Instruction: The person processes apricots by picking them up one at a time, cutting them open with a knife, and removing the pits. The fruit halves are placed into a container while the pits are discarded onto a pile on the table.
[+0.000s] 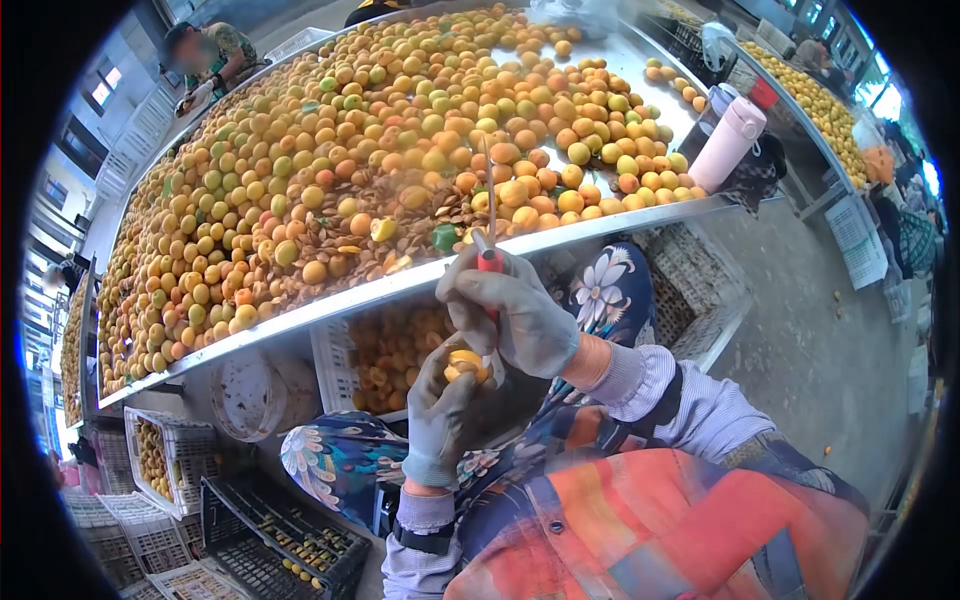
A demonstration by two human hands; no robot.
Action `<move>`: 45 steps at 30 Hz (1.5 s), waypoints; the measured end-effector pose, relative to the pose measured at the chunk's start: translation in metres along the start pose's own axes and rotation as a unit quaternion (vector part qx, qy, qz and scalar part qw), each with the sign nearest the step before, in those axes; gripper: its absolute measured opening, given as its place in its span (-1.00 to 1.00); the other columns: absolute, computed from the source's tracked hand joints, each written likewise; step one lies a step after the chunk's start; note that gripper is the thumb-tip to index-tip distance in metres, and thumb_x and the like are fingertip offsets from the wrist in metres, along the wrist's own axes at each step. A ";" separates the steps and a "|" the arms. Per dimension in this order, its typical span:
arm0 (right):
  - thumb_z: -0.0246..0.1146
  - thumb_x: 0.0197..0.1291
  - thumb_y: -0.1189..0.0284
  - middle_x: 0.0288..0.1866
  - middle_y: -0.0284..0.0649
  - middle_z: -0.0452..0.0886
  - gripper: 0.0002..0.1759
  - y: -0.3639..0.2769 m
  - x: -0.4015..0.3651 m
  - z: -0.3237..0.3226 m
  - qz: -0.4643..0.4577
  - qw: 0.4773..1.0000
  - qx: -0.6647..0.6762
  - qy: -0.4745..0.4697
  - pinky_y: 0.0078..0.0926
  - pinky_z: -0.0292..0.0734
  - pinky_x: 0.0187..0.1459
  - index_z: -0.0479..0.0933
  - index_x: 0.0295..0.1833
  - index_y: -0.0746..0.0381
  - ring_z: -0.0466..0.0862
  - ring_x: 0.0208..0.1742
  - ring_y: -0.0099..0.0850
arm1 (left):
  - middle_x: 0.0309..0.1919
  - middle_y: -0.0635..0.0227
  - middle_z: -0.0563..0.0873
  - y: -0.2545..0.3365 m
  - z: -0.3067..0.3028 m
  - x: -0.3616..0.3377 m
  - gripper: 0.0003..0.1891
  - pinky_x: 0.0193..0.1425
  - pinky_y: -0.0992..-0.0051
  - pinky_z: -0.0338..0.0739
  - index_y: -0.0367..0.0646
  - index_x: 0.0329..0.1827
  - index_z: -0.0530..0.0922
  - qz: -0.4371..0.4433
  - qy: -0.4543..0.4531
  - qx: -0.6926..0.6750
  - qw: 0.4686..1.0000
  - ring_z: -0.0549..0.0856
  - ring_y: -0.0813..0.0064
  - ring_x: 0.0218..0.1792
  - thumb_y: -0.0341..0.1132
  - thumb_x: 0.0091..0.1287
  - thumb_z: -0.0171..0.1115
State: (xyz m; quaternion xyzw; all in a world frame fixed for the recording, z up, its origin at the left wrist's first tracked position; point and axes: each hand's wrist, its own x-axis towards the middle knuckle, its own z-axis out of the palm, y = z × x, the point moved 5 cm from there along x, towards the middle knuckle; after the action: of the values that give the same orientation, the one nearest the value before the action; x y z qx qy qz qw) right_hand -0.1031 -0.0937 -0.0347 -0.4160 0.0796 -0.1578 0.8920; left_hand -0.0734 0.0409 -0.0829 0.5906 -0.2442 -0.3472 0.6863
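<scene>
My right hand [520,310], in a grey work glove, is closed round the red handle of a knife [490,262]. The thin blade points up and away, over the table's near edge. Just below it, my left hand [440,408], also gloved, grips an apricot [464,366] that looks cut, with its orange flesh showing. Under both hands stands a white crate [333,362] holding what look like apricot halves. On the metal-edged table [560,240] in front lies a broad heap of whole apricots [390,100], with brown pits [370,210] near the front.
A pink bottle [728,142] stands at the table's right corner. White crates [715,300] sit below to the right. At lower left are a round tub [248,395], a black crate [285,540] and stacked white crates [130,525]. Another person [215,60] sits across at far left.
</scene>
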 end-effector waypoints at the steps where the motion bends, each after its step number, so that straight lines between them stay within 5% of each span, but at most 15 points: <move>1: 0.18 0.26 0.36 -0.51 -0.41 0.51 -0.84 -0.001 -0.002 0.001 0.001 1.000 0.001 0.001 -0.76 0.25 -0.65 0.52 -0.20 0.23 0.41 -0.63 -0.72 | -0.03 0.31 0.58 0.002 0.002 -0.001 -0.57 -0.03 0.65 0.51 -0.34 0.25 0.39 -0.013 -0.016 0.014 1.000 0.55 0.63 -0.08 -0.45 0.31 0.09; 7: 0.21 0.27 0.34 -0.61 -0.46 0.43 -0.82 -0.001 -0.010 0.003 0.058 0.997 -0.038 0.021 -0.76 0.21 -0.62 0.53 -0.30 0.23 0.35 -0.64 -0.74 | -0.08 0.32 0.62 -0.004 0.004 -0.003 -0.57 -0.02 0.62 0.48 -0.37 0.22 0.41 0.014 -0.038 0.081 0.996 0.58 0.61 -0.13 -0.40 0.31 0.11; 18: 0.25 0.21 0.40 -0.56 -0.41 0.51 -0.81 0.003 -0.007 0.018 0.030 0.966 -0.222 -0.133 -0.70 0.31 -0.57 0.53 -0.40 0.26 0.43 -0.58 -0.71 | -0.26 0.38 0.66 -0.011 0.003 -0.003 -0.76 -0.21 0.62 0.48 -0.35 -0.08 0.56 -0.052 -0.054 0.033 0.997 0.59 0.64 -0.29 -0.35 0.31 0.20; 20: 0.27 0.18 0.40 -0.54 -0.43 0.53 -0.81 0.017 -0.005 0.016 0.010 0.968 -0.207 -0.145 -0.68 0.36 -0.50 0.53 -0.42 0.26 0.47 -0.50 -0.72 | -0.29 0.41 0.66 -0.020 -0.005 0.000 -0.79 -0.27 0.63 0.47 -0.32 -0.09 0.57 -0.003 -0.027 0.096 0.995 0.59 0.67 -0.32 -0.37 0.31 0.21; 22: 0.29 0.18 0.39 -0.51 -0.41 0.55 -0.82 0.029 -0.002 0.001 -0.139 0.924 -0.332 -0.128 -0.66 0.41 -0.43 0.53 -0.40 0.25 0.51 -0.45 -0.70 | -0.27 0.40 0.66 -0.016 -0.003 0.000 -0.77 -0.27 0.65 0.48 -0.34 -0.05 0.56 -0.043 -0.030 0.058 0.997 0.60 0.67 -0.30 -0.37 0.32 0.20; 23: 0.27 0.23 0.31 -0.53 -0.39 0.53 -0.81 0.057 0.006 -0.031 -0.053 0.970 -0.233 -0.048 -0.69 0.38 -0.50 0.55 -0.31 0.21 0.50 -0.51 -0.68 | -0.25 0.38 0.66 -0.014 -0.001 0.000 -0.75 -0.28 0.66 0.49 -0.35 -0.01 0.54 -0.082 -0.034 0.020 0.996 0.60 0.68 -0.29 -0.38 0.32 0.20; 24: 0.19 0.30 0.20 -0.61 -0.44 0.42 -0.74 0.016 0.000 -0.003 0.011 0.999 -0.039 -0.025 -0.72 0.25 -0.64 0.51 -0.31 0.16 0.39 -0.65 -0.68 | -0.25 0.38 0.66 -0.011 0.003 0.000 -0.75 -0.28 0.66 0.49 -0.35 -0.01 0.54 -0.083 -0.034 0.021 0.996 0.60 0.68 -0.29 -0.38 0.32 0.20; 26: 0.09 0.36 0.13 -0.69 -0.50 0.24 -0.66 0.031 0.010 -0.027 0.104 0.988 0.112 0.034 -0.70 0.04 -0.73 0.43 -0.39 0.12 0.18 -0.76 -0.68 | -0.18 0.34 0.65 -0.002 0.010 0.000 -0.67 -0.27 0.68 0.53 -0.39 0.09 0.49 -0.025 -0.003 0.023 0.999 0.60 0.67 -0.26 -0.38 0.33 0.18; 29: 0.10 0.34 0.11 -0.76 -0.52 0.17 -0.62 0.041 0.011 -0.035 0.084 0.976 0.178 0.092 -0.62 -0.11 -0.77 0.40 -0.44 0.13 0.06 -0.82 -0.69 | -0.12 0.30 0.63 -0.003 0.011 0.000 -0.61 -0.25 0.67 0.56 -0.40 0.16 0.44 -0.010 -0.001 0.045 0.999 0.61 0.65 -0.24 -0.37 0.34 0.16; 36: 0.11 0.33 0.10 -0.74 -0.53 0.18 -0.63 0.040 0.021 -0.036 0.091 0.965 0.223 0.103 -0.66 -0.10 -0.75 0.36 -0.46 0.08 0.05 -0.81 -0.68 | -0.13 0.31 0.60 0.000 0.009 0.007 -0.61 -0.21 0.66 0.55 -0.40 0.20 0.39 -0.051 0.029 0.071 0.996 0.61 0.64 -0.25 -0.40 0.35 0.10; 38: 0.12 0.32 0.09 -0.73 -0.54 0.18 -0.64 0.039 0.027 -0.039 0.095 0.962 0.222 0.130 -0.65 -0.09 -0.75 0.35 -0.45 0.07 0.05 -0.80 -0.67 | -0.14 0.30 0.60 0.004 0.009 0.013 -0.62 -0.19 0.65 0.53 -0.37 0.22 0.39 0.054 -0.009 0.120 0.991 0.60 0.65 -0.27 -0.42 0.36 0.05; 42: 0.13 0.31 0.09 -0.72 -0.53 0.18 -0.64 0.033 0.041 -0.043 0.077 0.955 0.237 0.159 -0.63 -0.08 -0.74 0.34 -0.44 0.07 0.06 -0.80 -0.67 | -0.13 0.32 0.60 -0.002 0.010 0.028 -0.63 -0.15 0.63 0.52 -0.32 0.22 0.40 0.014 0.004 0.049 0.999 0.59 0.66 -0.23 -0.44 0.36 0.02; 44: 0.12 0.32 0.10 -0.72 -0.52 0.18 -0.64 0.028 0.050 -0.048 0.050 0.948 0.265 0.170 -0.61 -0.07 -0.73 0.34 -0.44 0.08 0.07 -0.80 -0.65 | -0.14 0.36 0.59 0.007 0.010 0.041 -0.67 -0.13 0.62 0.52 -0.29 0.19 0.42 0.124 0.030 0.191 0.973 0.57 0.68 -0.20 -0.44 0.38 0.00; 45: 0.14 0.30 0.09 -0.73 -0.51 0.18 -0.63 0.027 0.055 -0.051 0.039 0.946 0.267 0.182 -0.59 -0.04 -0.72 0.34 -0.45 0.07 0.09 -0.81 -0.62 | -0.18 0.38 0.59 -0.008 0.006 0.050 -0.71 -0.15 0.63 0.50 -0.28 0.14 0.44 0.043 0.038 0.048 0.997 0.55 0.68 -0.20 -0.42 0.39 0.01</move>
State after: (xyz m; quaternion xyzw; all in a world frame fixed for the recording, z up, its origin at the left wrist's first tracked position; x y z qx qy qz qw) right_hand -0.0598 -0.1334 -0.0890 -0.1231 0.2113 -0.2112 0.9464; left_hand -0.0475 -0.0018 -0.0932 0.6244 -0.2591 -0.2825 0.6806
